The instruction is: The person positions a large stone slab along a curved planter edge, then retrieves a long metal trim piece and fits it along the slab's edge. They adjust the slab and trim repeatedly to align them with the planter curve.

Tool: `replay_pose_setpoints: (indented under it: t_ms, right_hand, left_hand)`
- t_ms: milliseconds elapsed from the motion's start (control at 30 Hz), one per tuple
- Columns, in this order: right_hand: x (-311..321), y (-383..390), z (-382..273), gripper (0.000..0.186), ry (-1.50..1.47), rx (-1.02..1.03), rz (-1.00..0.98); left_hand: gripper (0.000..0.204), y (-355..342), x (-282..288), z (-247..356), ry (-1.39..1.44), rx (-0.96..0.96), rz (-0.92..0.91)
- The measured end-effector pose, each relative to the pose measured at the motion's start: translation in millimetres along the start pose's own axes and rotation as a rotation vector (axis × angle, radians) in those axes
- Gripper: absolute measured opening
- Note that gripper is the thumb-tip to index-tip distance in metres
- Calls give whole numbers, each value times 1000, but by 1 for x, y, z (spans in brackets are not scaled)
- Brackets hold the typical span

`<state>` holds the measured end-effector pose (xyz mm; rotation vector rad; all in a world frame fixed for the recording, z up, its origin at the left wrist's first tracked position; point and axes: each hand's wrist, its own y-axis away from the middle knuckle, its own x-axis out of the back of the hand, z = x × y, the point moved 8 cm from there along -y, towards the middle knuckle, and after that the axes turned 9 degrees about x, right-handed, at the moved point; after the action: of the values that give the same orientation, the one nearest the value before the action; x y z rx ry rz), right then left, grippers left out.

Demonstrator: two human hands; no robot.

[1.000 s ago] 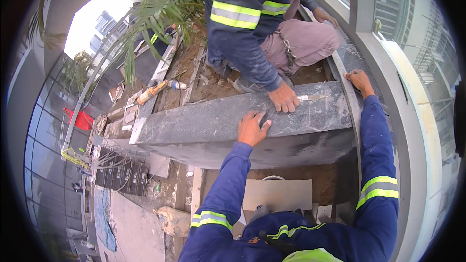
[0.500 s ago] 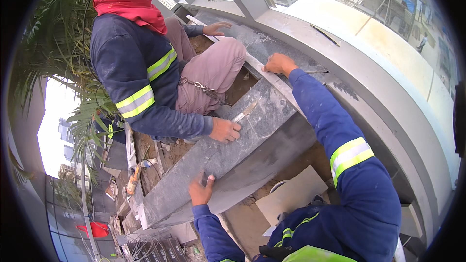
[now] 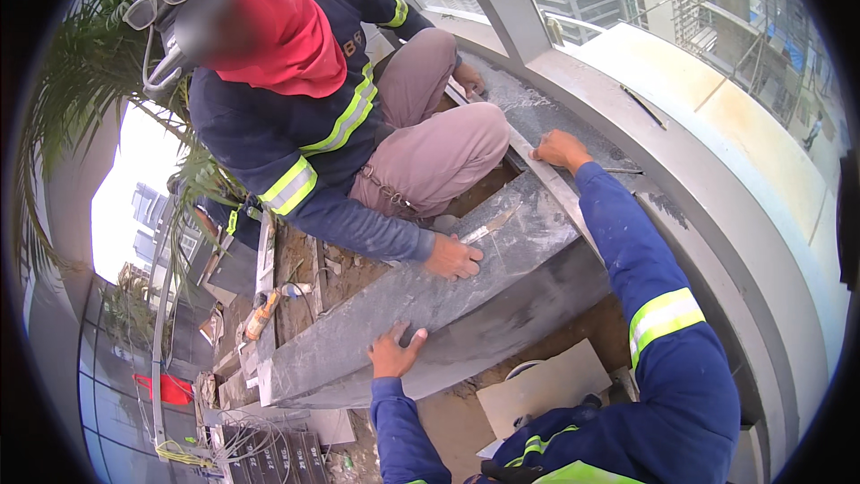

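Note:
My left hand [image 3: 397,350] rests on the near top edge of a long dark grey stone slab [image 3: 363,321], thumb and fingers apart. My right hand [image 3: 557,151] is higher up at the right, its fingers curled on a long, light straight strip [image 3: 564,202] that crosses the slab's right end. A co-worker's hand [image 3: 452,258] lies on the slab beside a pale, flat tool [image 3: 491,222], which may be a brush or scraper. The co-worker's other hand [image 3: 468,79] is at the far part of the strip.
A co-worker in red face cloth and dark sleeves [image 3: 313,170] sits cross-legged over the slab. An orange power tool [image 3: 260,315] lies on rubble at left, near cables and dark blocks [image 3: 269,453]. A cardboard-like board [image 3: 542,385] is below the slab. A window ledge [image 3: 672,139] runs along the right.
The view has swung toward the window since a second ago. The co-worker has leaned forward, head lower, with the far hand down at the strip. My hands remain on the slab and strip.

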<state>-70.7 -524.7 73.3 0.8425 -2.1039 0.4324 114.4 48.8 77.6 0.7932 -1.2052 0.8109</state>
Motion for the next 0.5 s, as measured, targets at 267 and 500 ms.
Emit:
replay_pose_setpoints:
  t_ms: [267, 500]
  right_hand:
    - [-7, -14, 7, 48, -91, 96, 48]
    - [-10, -21, 15, 42, -177, 85, 69]
  left_hand:
    - [79, 9, -7, -3, -58, 28, 84]
    - [106, -95, 118, -159, 126, 386, 161]
